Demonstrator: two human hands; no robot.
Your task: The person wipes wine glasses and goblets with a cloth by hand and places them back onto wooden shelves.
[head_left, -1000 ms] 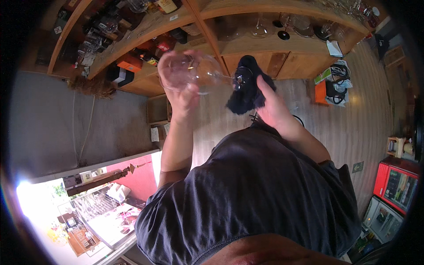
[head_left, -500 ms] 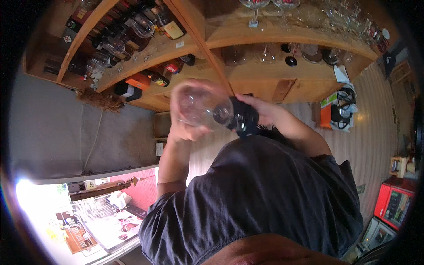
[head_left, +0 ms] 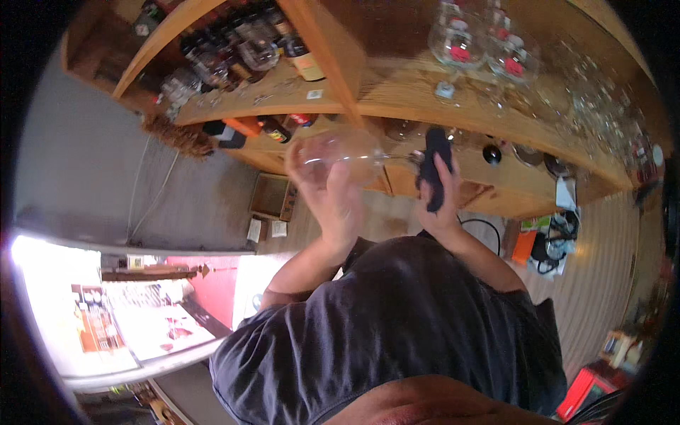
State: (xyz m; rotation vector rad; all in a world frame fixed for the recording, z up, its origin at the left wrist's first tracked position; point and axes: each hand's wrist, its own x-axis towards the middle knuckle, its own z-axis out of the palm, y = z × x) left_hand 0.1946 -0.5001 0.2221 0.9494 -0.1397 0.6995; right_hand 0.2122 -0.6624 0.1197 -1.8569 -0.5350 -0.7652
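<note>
A large stemmed wine glass [head_left: 354,156] lies sideways between my hands, its bowl to the left and its stem to the right. My left hand [head_left: 326,184] is closed round the bowl, blurred by motion. My right hand [head_left: 443,202] grips a black fluffy cloth [head_left: 435,142] at the stem's far end; the glass's foot is mostly hidden by the cloth. Both hands are in front of the wooden shelves [head_left: 255,110], above my dark shirt.
Bottles [head_left: 301,60] and stemmed glasses [head_left: 457,46] fill the shelves. An orange bag with other items [head_left: 524,244] stands on the floor at the right. A small wooden crate [head_left: 273,195] is behind my left arm. A bright window [head_left: 57,283] is at lower left.
The view has shifted, showing more of the upper shelf. The glass turned toward me half a second ago and is now sideways again, with the cloth held more upright at its foot.
</note>
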